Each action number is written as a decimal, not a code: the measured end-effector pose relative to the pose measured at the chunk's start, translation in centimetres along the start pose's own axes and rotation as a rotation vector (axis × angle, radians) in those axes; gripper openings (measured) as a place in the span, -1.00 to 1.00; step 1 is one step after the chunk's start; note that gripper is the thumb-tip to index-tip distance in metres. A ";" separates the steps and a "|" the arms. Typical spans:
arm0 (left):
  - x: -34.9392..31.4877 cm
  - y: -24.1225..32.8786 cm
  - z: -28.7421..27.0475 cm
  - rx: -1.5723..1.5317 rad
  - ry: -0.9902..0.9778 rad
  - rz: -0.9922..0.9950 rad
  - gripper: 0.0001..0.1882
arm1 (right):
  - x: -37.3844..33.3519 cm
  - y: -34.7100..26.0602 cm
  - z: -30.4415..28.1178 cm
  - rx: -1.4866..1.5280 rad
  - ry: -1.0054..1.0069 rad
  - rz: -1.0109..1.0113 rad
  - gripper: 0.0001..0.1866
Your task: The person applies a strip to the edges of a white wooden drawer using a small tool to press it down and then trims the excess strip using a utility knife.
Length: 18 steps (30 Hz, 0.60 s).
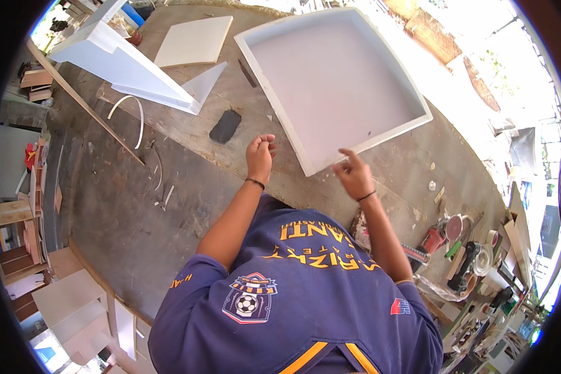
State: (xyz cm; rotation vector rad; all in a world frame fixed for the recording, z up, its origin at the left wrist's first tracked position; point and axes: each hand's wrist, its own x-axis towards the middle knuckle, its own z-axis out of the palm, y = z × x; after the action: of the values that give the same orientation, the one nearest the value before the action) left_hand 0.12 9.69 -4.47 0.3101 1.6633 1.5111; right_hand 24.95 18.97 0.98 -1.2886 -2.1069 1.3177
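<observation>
A large shallow white box (343,93) lies on the worktable, its inside facing up and one corner pointing toward me. Just left of that corner is my left hand (260,157), its fingers curled in; whatever they hold, if anything, is hidden. At the near rim, right of the corner, my right hand (356,177) has its index finger stretched out and the thumb apart. I cannot tell whether that finger touches the rim. A dark rectangular block (225,126) rests beyond my left hand, apart from it.
A white angled panel piece (131,65) stands at the far left, before a flat cream board (194,41). A long wooden strip (84,103) and a curled white edging strip (141,118) lie leftward. Tools, including a red power tool (435,240), and tape rolls (482,263) crowd the right.
</observation>
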 end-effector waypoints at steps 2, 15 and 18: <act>-2.0 -0.7 -0.5 0.173 -0.054 0.029 -0.67 | 0.4 1.0 -2.6 -0.251 0.189 -0.036 -0.58; -1.4 -0.3 5.7 0.326 -0.198 0.258 -0.22 | 5.0 2.8 -6.3 -0.557 0.168 -0.199 -0.71; -1.1 -0.8 5.4 0.333 -0.200 0.233 -0.20 | 4.3 3.0 -5.8 -0.566 0.166 -0.154 -0.76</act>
State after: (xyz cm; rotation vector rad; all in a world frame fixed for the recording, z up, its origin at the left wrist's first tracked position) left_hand 4.88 12.49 -4.27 0.8320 1.7572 1.3104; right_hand 28.04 26.13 0.71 -1.3400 -2.4882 0.5396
